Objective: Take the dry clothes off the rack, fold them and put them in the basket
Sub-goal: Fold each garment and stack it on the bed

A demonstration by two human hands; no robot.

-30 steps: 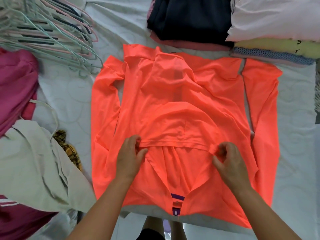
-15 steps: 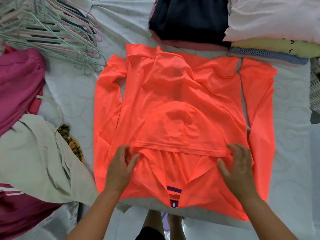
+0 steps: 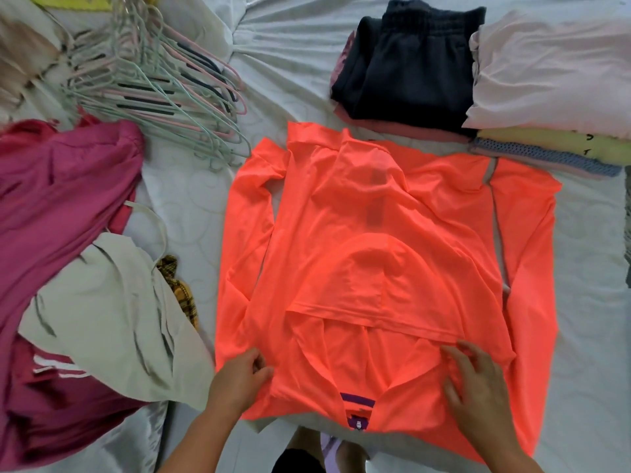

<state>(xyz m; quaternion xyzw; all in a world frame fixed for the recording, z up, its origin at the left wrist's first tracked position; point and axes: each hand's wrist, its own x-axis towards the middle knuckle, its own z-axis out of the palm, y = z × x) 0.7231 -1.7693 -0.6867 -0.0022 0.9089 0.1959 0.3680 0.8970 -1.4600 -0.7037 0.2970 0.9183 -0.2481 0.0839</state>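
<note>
hoodie mid-bed, hangers far-left, folded stacks behind

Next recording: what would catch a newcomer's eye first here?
A neon orange top lies spread across the middle of the white bed, the left hand pinching its near-left edge and the right hand flat on it. Pastel hangers are heaped far left; folded clothes are stacked far right.
</note>
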